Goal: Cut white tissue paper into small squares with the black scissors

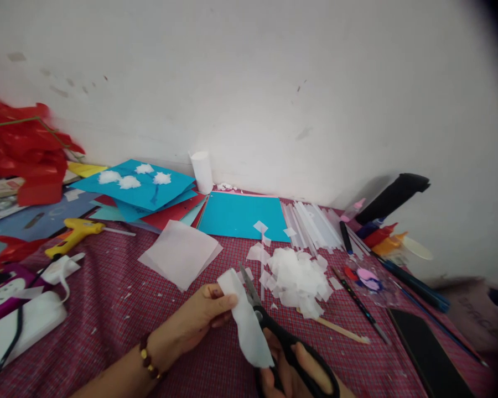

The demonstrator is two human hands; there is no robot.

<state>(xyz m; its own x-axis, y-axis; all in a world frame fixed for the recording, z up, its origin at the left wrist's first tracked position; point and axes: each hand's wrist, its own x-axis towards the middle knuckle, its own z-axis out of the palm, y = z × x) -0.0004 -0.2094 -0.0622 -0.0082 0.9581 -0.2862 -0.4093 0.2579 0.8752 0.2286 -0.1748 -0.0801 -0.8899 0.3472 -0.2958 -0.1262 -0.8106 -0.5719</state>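
My left hand (pixel 199 320) pinches a strip of white tissue paper (pixel 247 323) between thumb and fingers near the table's front edge. My right hand (pixel 299 373) has its fingers through the black handles of a pair of scissors (pixel 274 326). The silver blades are parted and point up and away, alongside the strip's upper end. Just beyond the blades lies a heap of cut white tissue pieces (pixel 299 276). A square stack of white tissue sheets (pixel 180 253) rests to the left of the hands.
A red checked cloth (pixel 120 309) covers the table. Blue card (pixel 243 215), a blue sheet with white tufts (pixel 139 185), a yellow glue gun (pixel 72 233), white straws (pixel 311 221), a paper roll (pixel 202 171), glue bottles (pixel 382 239), a wooden stick (pixel 340 330) and a dark phone (pixel 427 354) lie around.
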